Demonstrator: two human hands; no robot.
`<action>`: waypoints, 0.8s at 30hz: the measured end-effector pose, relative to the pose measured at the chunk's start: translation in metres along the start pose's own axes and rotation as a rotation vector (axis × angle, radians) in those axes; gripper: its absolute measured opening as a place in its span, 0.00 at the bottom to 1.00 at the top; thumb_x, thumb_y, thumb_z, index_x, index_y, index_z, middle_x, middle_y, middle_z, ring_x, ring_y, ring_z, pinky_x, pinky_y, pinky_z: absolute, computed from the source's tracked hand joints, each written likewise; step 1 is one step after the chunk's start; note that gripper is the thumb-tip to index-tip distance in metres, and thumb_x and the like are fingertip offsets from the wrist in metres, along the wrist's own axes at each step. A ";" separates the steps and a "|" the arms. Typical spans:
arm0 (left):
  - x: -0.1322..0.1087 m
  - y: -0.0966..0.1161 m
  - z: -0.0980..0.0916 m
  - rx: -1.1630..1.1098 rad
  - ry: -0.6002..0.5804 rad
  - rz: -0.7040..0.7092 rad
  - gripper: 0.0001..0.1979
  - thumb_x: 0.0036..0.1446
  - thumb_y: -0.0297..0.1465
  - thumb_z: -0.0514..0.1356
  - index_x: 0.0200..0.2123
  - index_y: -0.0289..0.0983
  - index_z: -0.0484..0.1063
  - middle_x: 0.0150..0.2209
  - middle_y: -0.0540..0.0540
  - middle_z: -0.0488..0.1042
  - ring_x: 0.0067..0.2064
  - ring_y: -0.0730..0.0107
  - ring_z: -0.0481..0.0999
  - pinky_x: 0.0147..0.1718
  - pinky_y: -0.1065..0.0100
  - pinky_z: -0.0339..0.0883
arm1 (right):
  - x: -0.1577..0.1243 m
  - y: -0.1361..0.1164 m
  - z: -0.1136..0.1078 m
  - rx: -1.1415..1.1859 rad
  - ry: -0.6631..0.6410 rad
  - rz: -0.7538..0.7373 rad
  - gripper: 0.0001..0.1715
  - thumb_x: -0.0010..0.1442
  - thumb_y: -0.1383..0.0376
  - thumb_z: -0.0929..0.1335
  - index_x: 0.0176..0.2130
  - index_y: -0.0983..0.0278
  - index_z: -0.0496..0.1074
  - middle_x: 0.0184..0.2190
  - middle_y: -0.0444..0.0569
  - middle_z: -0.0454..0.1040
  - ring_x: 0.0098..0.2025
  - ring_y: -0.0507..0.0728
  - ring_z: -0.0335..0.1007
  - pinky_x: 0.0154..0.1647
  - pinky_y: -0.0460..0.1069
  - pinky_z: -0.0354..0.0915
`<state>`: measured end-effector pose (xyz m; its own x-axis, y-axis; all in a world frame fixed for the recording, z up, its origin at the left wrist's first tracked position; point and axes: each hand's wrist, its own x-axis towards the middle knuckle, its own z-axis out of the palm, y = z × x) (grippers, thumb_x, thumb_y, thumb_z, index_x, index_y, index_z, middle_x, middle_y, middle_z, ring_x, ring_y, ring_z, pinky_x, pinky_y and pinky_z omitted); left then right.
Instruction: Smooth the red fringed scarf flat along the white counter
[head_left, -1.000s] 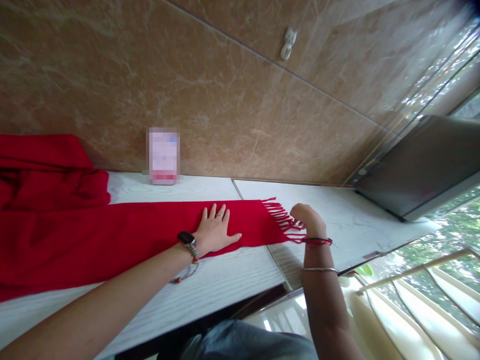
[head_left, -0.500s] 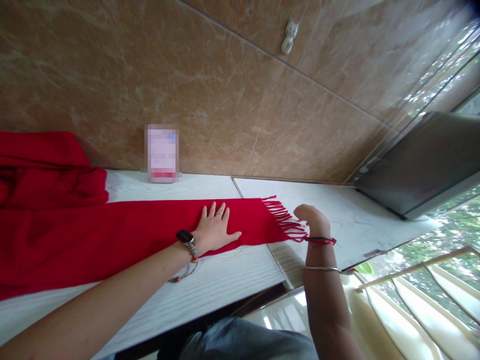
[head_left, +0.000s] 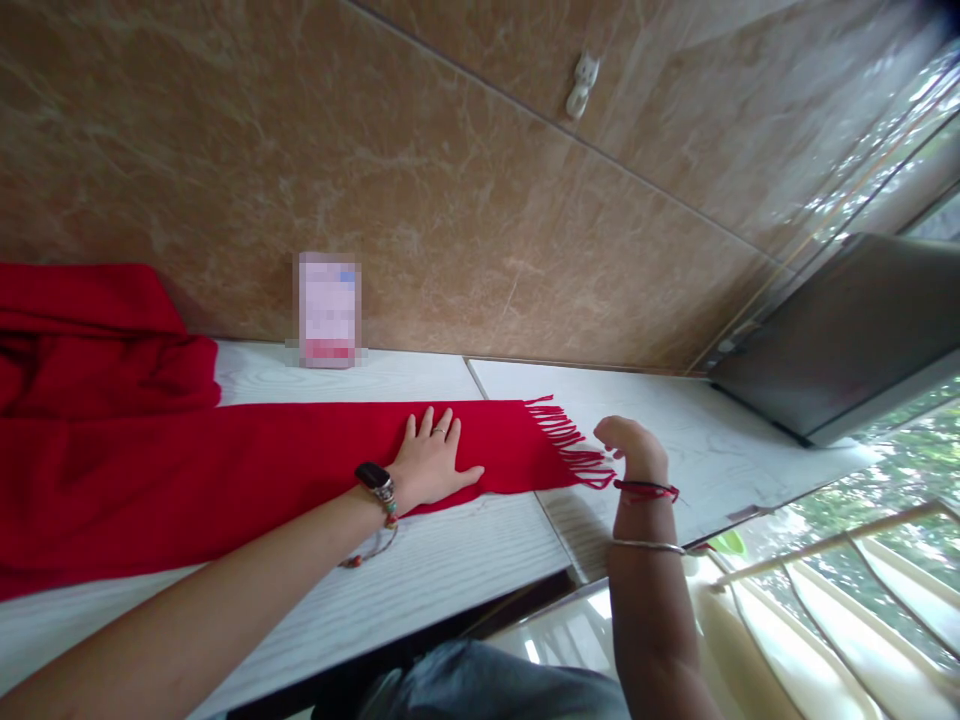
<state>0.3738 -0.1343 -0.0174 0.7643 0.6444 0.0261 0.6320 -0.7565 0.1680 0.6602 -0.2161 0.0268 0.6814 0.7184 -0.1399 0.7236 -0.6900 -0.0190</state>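
Note:
A red scarf (head_left: 285, 470) lies stretched along the white wood-grain counter, its fringe (head_left: 566, 440) pointing right. My left hand (head_left: 431, 465) is open and flat on the scarf, fingers spread, a short way in from the fringed end. Just right of the fringe tips is my right hand (head_left: 634, 445), bent at the wrist with its fingers curled inward. Its fingertips are mostly hidden, so whether a strand is in them cannot be made out. At the far left, more of the red fabric is heaped in loose folds.
A blurred pinkish box-like item (head_left: 328, 310) stands against the brown marbled wall (head_left: 465, 200). A small white hook (head_left: 583, 85) is fixed on that wall. A dark grey appliance-like box (head_left: 847, 340) sits on the counter's right end (head_left: 720, 430). A railing (head_left: 840, 545) is beyond the counter edge.
The view has shifted very slightly. My left hand keeps its place on the scarf; my right hand stays curled beside the fringe, a touch further right and lower.

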 end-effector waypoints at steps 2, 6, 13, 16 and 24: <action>0.000 0.000 0.000 0.007 -0.002 0.000 0.41 0.52 0.54 0.45 0.60 0.29 0.50 0.63 0.36 0.44 0.62 0.43 0.39 0.56 0.47 0.37 | -0.004 -0.001 -0.002 0.047 -0.016 0.002 0.14 0.55 0.71 0.58 0.32 0.70 0.72 0.25 0.55 0.74 0.21 0.53 0.69 0.22 0.47 0.64; -0.001 0.000 -0.001 0.011 -0.002 -0.002 0.42 0.52 0.54 0.45 0.60 0.29 0.50 0.63 0.36 0.44 0.62 0.43 0.39 0.56 0.47 0.37 | -0.021 -0.012 -0.005 0.146 -0.095 -0.187 0.13 0.55 0.69 0.58 0.31 0.66 0.71 0.26 0.49 0.74 0.23 0.49 0.68 0.23 0.43 0.62; 0.000 0.001 -0.003 0.017 -0.015 -0.004 0.41 0.52 0.53 0.45 0.60 0.30 0.50 0.63 0.37 0.44 0.62 0.43 0.38 0.56 0.46 0.37 | -0.050 -0.007 0.014 0.313 -0.200 -0.400 0.17 0.57 0.64 0.57 0.27 0.65 0.69 0.23 0.46 0.72 0.24 0.50 0.67 0.24 0.43 0.61; 0.000 0.000 -0.002 0.011 -0.007 -0.002 0.41 0.52 0.53 0.45 0.60 0.30 0.50 0.63 0.36 0.44 0.62 0.43 0.38 0.56 0.45 0.37 | -0.046 0.005 0.020 0.081 -0.055 -0.350 0.17 0.56 0.67 0.57 0.23 0.64 0.70 0.24 0.46 0.73 0.27 0.51 0.68 0.27 0.43 0.61; 0.001 -0.002 0.002 0.002 0.007 0.000 0.41 0.52 0.53 0.45 0.60 0.31 0.50 0.63 0.36 0.44 0.62 0.43 0.39 0.55 0.45 0.36 | -0.057 0.015 0.009 0.126 0.141 -0.377 0.16 0.57 0.67 0.58 0.35 0.62 0.73 0.34 0.48 0.76 0.34 0.53 0.70 0.34 0.45 0.62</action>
<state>0.3738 -0.1321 -0.0196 0.7635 0.6450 0.0327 0.6321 -0.7567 0.1665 0.6311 -0.2679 0.0257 0.3862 0.9217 0.0369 0.9120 -0.3756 -0.1647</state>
